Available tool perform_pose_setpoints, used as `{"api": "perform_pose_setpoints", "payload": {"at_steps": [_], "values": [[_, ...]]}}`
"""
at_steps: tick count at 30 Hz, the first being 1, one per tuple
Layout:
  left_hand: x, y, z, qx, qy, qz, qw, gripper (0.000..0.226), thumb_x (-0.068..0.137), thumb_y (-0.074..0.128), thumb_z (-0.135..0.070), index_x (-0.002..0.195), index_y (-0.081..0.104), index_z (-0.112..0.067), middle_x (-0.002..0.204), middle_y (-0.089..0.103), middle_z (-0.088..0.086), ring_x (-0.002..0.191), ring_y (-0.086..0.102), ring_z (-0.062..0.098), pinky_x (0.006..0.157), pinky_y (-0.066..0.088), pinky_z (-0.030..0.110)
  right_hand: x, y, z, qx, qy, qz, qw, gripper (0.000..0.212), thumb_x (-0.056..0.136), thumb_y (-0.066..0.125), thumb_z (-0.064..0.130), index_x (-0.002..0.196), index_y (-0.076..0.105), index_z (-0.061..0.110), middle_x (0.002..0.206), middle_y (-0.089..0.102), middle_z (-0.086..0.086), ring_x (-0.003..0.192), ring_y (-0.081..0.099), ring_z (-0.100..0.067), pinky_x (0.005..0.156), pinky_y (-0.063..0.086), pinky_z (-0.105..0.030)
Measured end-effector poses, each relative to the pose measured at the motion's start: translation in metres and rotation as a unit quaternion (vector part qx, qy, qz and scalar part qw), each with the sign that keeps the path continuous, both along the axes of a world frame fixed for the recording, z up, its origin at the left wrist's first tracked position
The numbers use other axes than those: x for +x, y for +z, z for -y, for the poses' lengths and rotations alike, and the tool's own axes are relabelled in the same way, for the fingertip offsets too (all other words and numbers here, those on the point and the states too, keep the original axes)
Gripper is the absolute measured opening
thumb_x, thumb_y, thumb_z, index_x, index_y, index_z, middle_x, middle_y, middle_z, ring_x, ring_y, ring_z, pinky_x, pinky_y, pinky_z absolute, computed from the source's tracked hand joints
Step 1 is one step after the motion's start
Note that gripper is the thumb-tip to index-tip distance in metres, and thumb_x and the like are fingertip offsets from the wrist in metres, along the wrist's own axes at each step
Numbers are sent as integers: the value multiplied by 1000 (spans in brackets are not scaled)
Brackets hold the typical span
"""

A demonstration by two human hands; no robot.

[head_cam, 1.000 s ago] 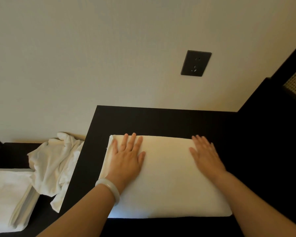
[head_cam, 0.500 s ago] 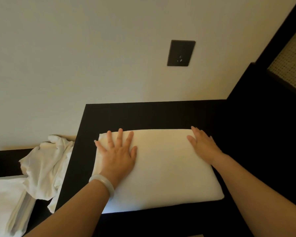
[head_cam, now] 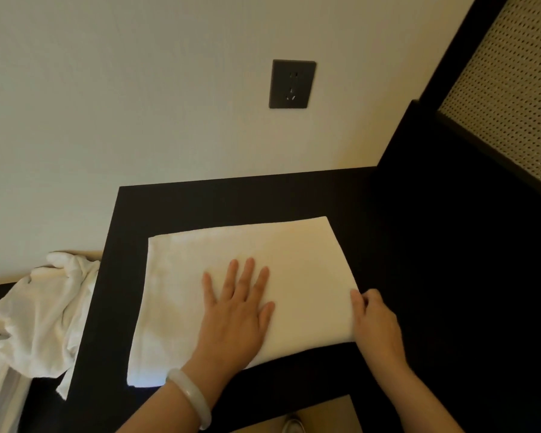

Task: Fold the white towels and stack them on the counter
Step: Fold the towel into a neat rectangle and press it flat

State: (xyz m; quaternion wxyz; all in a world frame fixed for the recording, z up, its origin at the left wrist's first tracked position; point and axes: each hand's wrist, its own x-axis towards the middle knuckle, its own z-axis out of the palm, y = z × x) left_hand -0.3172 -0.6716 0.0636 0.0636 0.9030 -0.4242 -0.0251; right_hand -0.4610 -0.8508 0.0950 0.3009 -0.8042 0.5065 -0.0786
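Though dim, black counter (head_cam: pixel 263 201) with white towel (head_cam: pixel 294 260), cream wall (head_cam: pixel 138 104), dark socket (head_cam: pixel 292 84).

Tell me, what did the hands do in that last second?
The left hand slid across the folded towel from its far left corner to its middle, still pressing flat. The right hand left the top and now pinches its right edge. The towel stays on the counter; the crumpled towel lies unchanged.

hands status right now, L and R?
Left hand: open, fingers straight, pressing flat on the folded towel.
Right hand: fingers curled, gripping the folded towel at its right edge.
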Motion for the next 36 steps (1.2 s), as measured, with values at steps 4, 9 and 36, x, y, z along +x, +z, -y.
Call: {"api": "perform_pose_setpoints", "payload": {"at_steps": [4,9,36], "values": [[4,-1,-1,14,2,14,1000,63,101,6,-56,156,21,-28,163,17,3,150,12,31,112,18,69,6,-5,20,-42,-20,-26,999,26,102,42,44,101,48,18,82,56,2,68,58,-13,56,52,-32],[3,-2,0,25,1,10,1000,65,100,4,-56,156,18,-28,163,14,3,151,9,31,113,14,69,-1,-5,19,-87,4,-108,990,22,104,39,38,106,47,17,77,56,3,62,56,-10,52,49,-29],[-4,13,-48,-50,39,44,997,60,100,26,-38,152,31,-7,161,22,13,150,17,32,114,15,54,88,-6,-96,-313,385,-38,867,59,97,28,34,148,40,8,155,36,-12,145,32,-30,114,15,-46]]}}
